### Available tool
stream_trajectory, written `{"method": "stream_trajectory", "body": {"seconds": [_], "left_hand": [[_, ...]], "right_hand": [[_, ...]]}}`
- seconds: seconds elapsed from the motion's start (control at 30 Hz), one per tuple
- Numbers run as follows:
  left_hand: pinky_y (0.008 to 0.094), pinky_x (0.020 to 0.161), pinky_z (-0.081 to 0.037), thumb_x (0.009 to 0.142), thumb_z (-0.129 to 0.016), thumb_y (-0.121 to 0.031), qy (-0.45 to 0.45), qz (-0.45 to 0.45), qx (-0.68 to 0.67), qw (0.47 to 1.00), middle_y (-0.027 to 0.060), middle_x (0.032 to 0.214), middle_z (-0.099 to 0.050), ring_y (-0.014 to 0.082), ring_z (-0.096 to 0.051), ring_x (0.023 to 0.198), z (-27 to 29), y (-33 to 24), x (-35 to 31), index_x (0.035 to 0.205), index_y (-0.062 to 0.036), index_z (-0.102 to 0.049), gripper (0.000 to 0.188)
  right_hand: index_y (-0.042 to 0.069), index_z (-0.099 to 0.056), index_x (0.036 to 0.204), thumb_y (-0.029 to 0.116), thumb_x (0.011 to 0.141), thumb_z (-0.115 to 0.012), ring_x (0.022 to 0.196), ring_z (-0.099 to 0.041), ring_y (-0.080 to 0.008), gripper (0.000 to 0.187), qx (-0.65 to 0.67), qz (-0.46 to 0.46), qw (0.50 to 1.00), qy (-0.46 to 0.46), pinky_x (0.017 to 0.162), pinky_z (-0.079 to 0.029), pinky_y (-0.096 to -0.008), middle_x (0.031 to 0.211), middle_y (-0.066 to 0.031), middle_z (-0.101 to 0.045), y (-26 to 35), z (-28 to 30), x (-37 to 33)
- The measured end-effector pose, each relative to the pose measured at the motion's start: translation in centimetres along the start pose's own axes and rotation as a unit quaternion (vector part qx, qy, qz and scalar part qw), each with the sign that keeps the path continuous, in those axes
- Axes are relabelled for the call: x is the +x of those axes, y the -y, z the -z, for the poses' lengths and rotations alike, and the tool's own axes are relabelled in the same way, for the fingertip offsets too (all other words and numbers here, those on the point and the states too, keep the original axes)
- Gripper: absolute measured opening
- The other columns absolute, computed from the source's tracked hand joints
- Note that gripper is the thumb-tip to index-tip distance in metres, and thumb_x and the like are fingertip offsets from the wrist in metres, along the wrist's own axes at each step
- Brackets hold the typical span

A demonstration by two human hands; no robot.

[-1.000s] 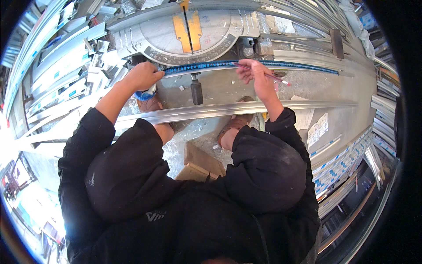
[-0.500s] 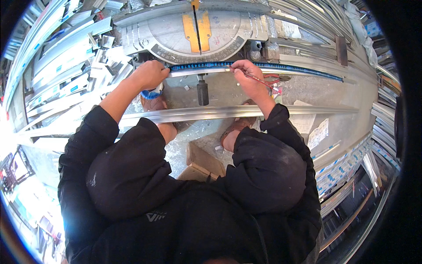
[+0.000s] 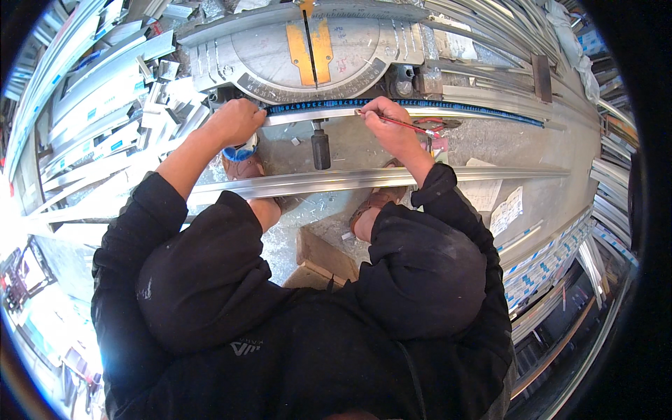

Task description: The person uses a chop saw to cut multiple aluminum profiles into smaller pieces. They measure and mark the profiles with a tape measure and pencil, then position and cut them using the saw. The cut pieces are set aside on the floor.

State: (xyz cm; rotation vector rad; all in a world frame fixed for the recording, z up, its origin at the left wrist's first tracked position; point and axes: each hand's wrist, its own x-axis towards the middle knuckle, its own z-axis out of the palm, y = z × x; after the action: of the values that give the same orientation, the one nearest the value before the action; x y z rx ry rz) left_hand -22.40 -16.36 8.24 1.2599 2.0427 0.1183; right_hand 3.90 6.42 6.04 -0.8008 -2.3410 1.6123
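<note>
A dark blue tape measure blade point(image 3: 315, 105) stretches along a thin pale metal strip point(image 3: 336, 113) in front of the saw table. Closed at the left end of both, my left hand point(image 3: 236, 120) holds the tape measure; its fingertips are mostly hidden. My right hand point(image 3: 392, 127) is pinched round a slim red pencil point(image 3: 407, 125). The pencil's tip rests at the metal strip, just below the tape, near the middle. A blue and white object point(image 3: 240, 151) shows under my left wrist, too covered to name.
A mitre saw table point(image 3: 255, 56) with a yellow slotted insert point(image 3: 301, 56) stands ahead. A long metal profile point(image 3: 301, 183) crosses above my feet. Red-handled pliers point(image 3: 437, 124) lie right of my right hand. Metal offcuts point(image 3: 119, 105) heap at left; long profiles point(image 3: 490, 56) at right.
My right hand has shifted slightly left along the strip, and the pencil now lies flatter with its tip at the strip. My left hand keeps its hold, almost unmoved.
</note>
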Motion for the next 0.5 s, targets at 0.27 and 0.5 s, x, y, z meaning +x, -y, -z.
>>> {"method": "stream_trajectory", "body": {"seconds": [0.27,0.5], "left_hand": [[0.0523,0.082,-0.051,0.099,-0.047,-0.028,0.008,-0.071,0.050,0.996,0.0290,0.089,-0.067,0.0476,-0.065,0.087,0.7,-0.2,-0.3,0.085,0.0052,-0.067,0.042],[0.0506,0.082,-0.054,0.097,-0.049,-0.020,0.038,-0.068,0.101,0.992,0.0234,0.094,-0.069,0.0433,-0.068,0.091,0.3,0.1,0.0,0.093,0.0014,-0.068,0.029]], "right_hand": [[0.000,-0.067,0.090,0.013,0.088,-0.063,0.067,-0.062,-0.0155,0.013,-0.017,-0.026,0.999,0.030,0.063,-0.049,-0.0304,0.075,-0.0093,-0.067,0.4,0.3,0.1],[-0.001,-0.065,0.092,0.010,0.090,-0.059,0.074,-0.058,-0.0082,0.012,-0.004,-0.068,0.995,0.071,0.067,-0.047,-0.0263,0.083,-0.0037,-0.068,1.2,1.3,0.0]]}}
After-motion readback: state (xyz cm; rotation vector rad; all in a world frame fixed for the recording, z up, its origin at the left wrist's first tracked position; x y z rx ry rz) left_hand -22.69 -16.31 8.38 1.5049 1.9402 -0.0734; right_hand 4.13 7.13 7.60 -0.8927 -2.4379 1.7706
